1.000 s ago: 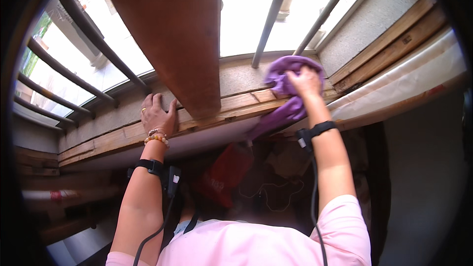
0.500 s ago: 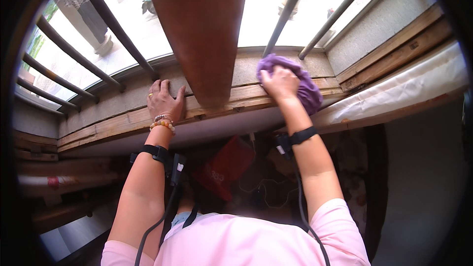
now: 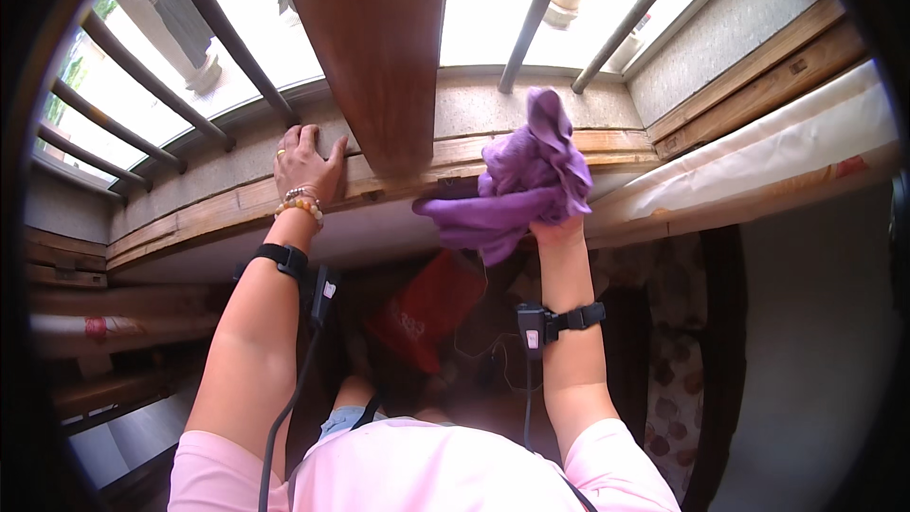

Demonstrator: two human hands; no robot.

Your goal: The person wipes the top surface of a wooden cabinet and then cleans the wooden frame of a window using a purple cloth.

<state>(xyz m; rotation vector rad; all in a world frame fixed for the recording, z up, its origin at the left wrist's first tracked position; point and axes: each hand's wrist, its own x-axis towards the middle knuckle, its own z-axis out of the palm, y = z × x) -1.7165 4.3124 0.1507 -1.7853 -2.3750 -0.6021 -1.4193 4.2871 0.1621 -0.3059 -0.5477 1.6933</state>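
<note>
A crumpled purple cloth (image 3: 531, 171) hangs over my right hand (image 3: 559, 230), in front of the wooden edge of the windowsill (image 3: 607, 140). The cloth hides my fingers; only the heel of the hand and the wrist show, and the hand carries the cloth. One fold sticks up toward the window, another droops to the left. My left hand (image 3: 308, 166) rests on the sill left of the brown wooden post (image 3: 370, 57), palm down with fingers apart and nothing held. A ring and beaded bracelets are on it.
Dark metal bars (image 3: 227, 28) cross the window beyond the sill. A rolled white curtain (image 3: 739, 166) lies along the right side. Below the sill are a red bag (image 3: 427, 313) and a thin white cord. Black straps with small boxes and cables sit on both forearms.
My right hand has lifted the cloth off the sill, drawing it nearer and turning over, so the cloth now covers the fingers. My left hand stays on the sill.
</note>
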